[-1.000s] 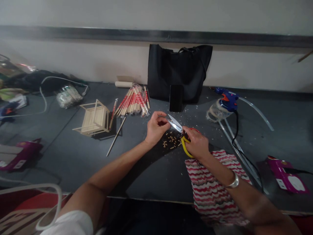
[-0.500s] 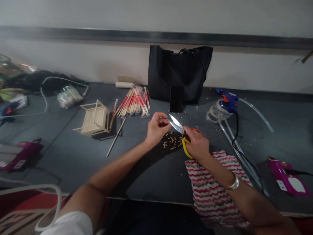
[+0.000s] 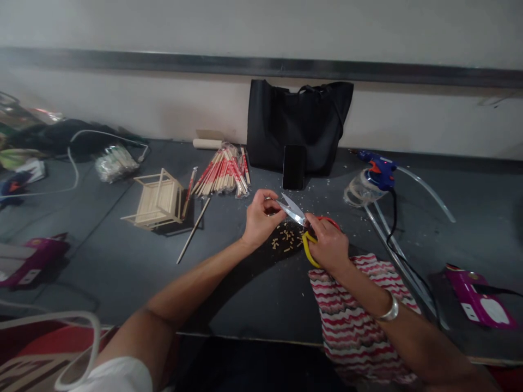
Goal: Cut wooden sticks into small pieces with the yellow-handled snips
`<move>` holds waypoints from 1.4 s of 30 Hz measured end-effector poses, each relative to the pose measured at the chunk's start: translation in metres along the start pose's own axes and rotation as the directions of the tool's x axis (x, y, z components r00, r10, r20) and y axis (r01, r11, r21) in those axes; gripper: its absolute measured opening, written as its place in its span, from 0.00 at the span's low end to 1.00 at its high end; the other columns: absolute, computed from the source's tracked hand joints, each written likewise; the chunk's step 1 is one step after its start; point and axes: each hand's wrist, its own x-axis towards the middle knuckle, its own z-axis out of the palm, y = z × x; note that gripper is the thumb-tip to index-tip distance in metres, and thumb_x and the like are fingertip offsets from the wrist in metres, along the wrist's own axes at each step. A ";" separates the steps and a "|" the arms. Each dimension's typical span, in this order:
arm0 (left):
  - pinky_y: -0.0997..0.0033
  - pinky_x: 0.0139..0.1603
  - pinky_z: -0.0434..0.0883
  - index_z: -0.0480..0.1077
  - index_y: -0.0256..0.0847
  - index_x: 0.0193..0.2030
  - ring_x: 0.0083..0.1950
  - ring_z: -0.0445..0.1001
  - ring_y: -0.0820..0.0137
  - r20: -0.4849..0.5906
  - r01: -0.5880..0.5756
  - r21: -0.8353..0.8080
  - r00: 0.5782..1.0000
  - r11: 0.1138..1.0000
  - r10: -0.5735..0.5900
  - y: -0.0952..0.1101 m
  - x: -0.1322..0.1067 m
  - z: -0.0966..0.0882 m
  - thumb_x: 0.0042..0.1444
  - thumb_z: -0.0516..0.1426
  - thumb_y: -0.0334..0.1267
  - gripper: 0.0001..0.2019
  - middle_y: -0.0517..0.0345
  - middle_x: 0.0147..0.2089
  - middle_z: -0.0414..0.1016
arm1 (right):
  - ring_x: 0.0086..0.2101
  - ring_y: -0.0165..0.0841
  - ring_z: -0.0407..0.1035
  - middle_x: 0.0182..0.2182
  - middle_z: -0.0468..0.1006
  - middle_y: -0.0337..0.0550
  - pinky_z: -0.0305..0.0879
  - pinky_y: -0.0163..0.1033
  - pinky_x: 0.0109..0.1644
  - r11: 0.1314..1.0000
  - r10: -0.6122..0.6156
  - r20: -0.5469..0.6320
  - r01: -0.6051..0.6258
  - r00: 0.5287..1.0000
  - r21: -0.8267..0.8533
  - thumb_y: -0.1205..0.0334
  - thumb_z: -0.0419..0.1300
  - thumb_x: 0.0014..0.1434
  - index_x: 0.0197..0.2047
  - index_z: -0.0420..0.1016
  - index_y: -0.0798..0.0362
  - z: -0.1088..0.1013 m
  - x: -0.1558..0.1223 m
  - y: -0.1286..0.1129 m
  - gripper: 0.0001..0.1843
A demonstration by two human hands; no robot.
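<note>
Noted scissors (image 3: 299,219) grasped by the handles in the right hand (image 3: 330,245), just beyond small pale pieces (image 3: 286,250), with blades slanting forward-left to the pinched left hand (image 3: 261,220), with any contents too small to tell.

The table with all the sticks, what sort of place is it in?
Probably a craft room or workshop. There's what looks like a blue glue gun, a little stick model, and scissors in the person's right hand.
</note>
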 end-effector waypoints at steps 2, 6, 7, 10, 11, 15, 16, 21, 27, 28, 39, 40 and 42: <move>0.76 0.30 0.70 0.64 0.43 0.37 0.25 0.73 0.77 0.000 0.001 0.004 1.000 1.000 -0.001 0.000 0.000 0.000 0.41 0.63 0.28 0.17 0.70 0.24 0.74 | 0.33 0.36 0.71 0.34 0.80 0.45 0.64 0.37 0.36 1.000 0.000 -0.012 0.000 1.000 -0.013 0.64 0.57 0.57 0.55 0.78 0.48 0.000 0.000 0.000 0.23; 0.77 0.30 0.71 0.64 0.43 0.37 0.25 0.73 0.77 0.002 0.005 0.007 1.000 1.000 -0.005 0.001 -0.001 0.000 0.41 0.63 0.27 0.17 0.71 0.24 0.73 | 0.33 0.36 0.72 0.34 0.80 0.45 0.65 0.36 0.37 1.000 -0.012 0.006 0.012 1.000 0.008 0.66 0.57 0.55 0.56 0.78 0.48 0.000 0.000 0.001 0.25; 0.77 0.30 0.71 0.64 0.42 0.37 0.26 0.73 0.77 0.002 0.008 0.009 1.000 1.000 -0.008 0.001 -0.001 0.000 0.41 0.63 0.27 0.17 0.70 0.25 0.73 | 0.33 0.36 0.72 0.34 0.80 0.44 0.65 0.36 0.37 1.000 -0.016 0.010 0.016 1.000 0.016 0.67 0.57 0.54 0.56 0.77 0.48 0.001 0.000 0.001 0.25; 0.77 0.30 0.71 0.64 0.42 0.38 0.26 0.73 0.77 0.008 0.014 0.005 1.000 1.000 -0.014 0.001 -0.001 -0.001 0.41 0.64 0.27 0.17 0.69 0.25 0.73 | 0.33 0.36 0.73 0.34 0.80 0.44 0.66 0.36 0.38 0.999 -0.021 0.012 0.020 1.000 0.024 0.67 0.57 0.53 0.55 0.78 0.48 0.001 0.000 0.002 0.26; 0.77 0.30 0.71 0.64 0.42 0.38 0.26 0.73 0.77 0.010 0.011 0.000 1.000 1.000 -0.011 0.001 0.000 -0.001 0.41 0.64 0.28 0.17 0.69 0.25 0.73 | 0.33 0.36 0.73 0.35 0.81 0.44 0.67 0.36 0.38 1.000 -0.020 0.011 0.020 1.000 0.022 0.67 0.57 0.53 0.55 0.78 0.48 0.001 0.000 0.003 0.25; 0.75 0.30 0.72 0.64 0.43 0.38 0.26 0.75 0.76 0.020 0.000 -0.022 1.000 1.000 0.001 -0.001 0.001 -0.001 0.43 0.65 0.30 0.18 0.69 0.25 0.74 | 0.31 0.36 0.73 0.34 0.81 0.44 0.66 0.36 0.35 1.000 -0.006 0.014 0.006 1.000 0.004 0.67 0.57 0.54 0.55 0.78 0.48 0.001 0.000 0.002 0.25; 0.75 0.31 0.72 0.64 0.43 0.38 0.26 0.75 0.76 0.022 0.002 -0.024 1.000 1.000 -0.002 -0.001 0.001 -0.001 0.43 0.65 0.30 0.18 0.69 0.25 0.75 | 0.31 0.36 0.73 0.33 0.82 0.44 0.66 0.36 0.35 1.000 -0.003 0.022 0.003 1.000 0.008 0.67 0.57 0.54 0.55 0.78 0.48 0.001 0.000 0.002 0.25; 0.75 0.30 0.72 0.63 0.43 0.39 0.26 0.74 0.76 0.034 0.035 -0.060 0.999 0.998 -0.033 0.000 0.000 0.000 0.43 0.66 0.30 0.19 0.68 0.26 0.74 | 0.33 0.36 0.74 0.34 0.82 0.43 0.67 0.36 0.36 1.000 0.008 0.044 -0.009 0.999 0.022 0.68 0.57 0.53 0.55 0.77 0.48 0.001 0.001 0.002 0.25; 0.77 0.30 0.70 0.63 0.43 0.38 0.26 0.73 0.77 0.043 0.050 -0.111 0.998 0.993 -0.046 0.002 -0.002 0.001 0.42 0.65 0.29 0.19 0.68 0.26 0.73 | 0.36 0.37 0.74 0.36 0.82 0.45 0.67 0.37 0.38 1.000 -0.011 0.011 0.011 1.000 0.020 0.67 0.57 0.52 0.55 0.77 0.49 0.002 0.001 0.004 0.26; 0.77 0.30 0.70 0.63 0.43 0.38 0.26 0.73 0.77 0.041 0.050 -0.113 0.998 0.992 -0.046 0.002 -0.002 0.001 0.42 0.65 0.29 0.19 0.69 0.26 0.73 | 0.36 0.37 0.74 0.36 0.82 0.44 0.67 0.37 0.39 1.000 -0.019 0.011 0.018 1.000 0.021 0.67 0.57 0.52 0.55 0.77 0.49 0.002 0.001 0.004 0.26; 0.78 0.29 0.68 0.63 0.42 0.38 0.26 0.71 0.78 0.015 0.057 -0.092 0.998 0.994 -0.056 0.003 -0.003 0.002 0.40 0.64 0.28 0.19 0.70 0.25 0.72 | 0.33 0.36 0.73 0.33 0.81 0.43 0.65 0.36 0.37 0.999 -0.042 -0.049 0.042 0.998 -0.005 0.66 0.59 0.52 0.52 0.79 0.50 0.002 0.001 0.003 0.23; 0.78 0.29 0.68 0.63 0.43 0.38 0.26 0.71 0.78 0.016 0.062 -0.090 0.998 0.994 -0.061 0.003 -0.003 0.002 0.40 0.64 0.28 0.19 0.70 0.25 0.72 | 0.33 0.36 0.73 0.33 0.81 0.43 0.65 0.36 0.36 0.999 -0.049 -0.056 0.049 0.997 -0.002 0.66 0.59 0.52 0.52 0.79 0.50 0.003 0.001 0.003 0.23; 0.77 0.28 0.69 0.63 0.43 0.37 0.25 0.71 0.78 0.019 0.067 -0.086 0.998 0.994 -0.066 0.003 -0.003 0.002 0.40 0.64 0.27 0.18 0.70 0.25 0.71 | 0.33 0.36 0.73 0.32 0.81 0.43 0.65 0.36 0.36 0.998 -0.062 -0.069 0.063 0.996 0.004 0.66 0.58 0.52 0.52 0.79 0.50 0.003 0.001 0.003 0.23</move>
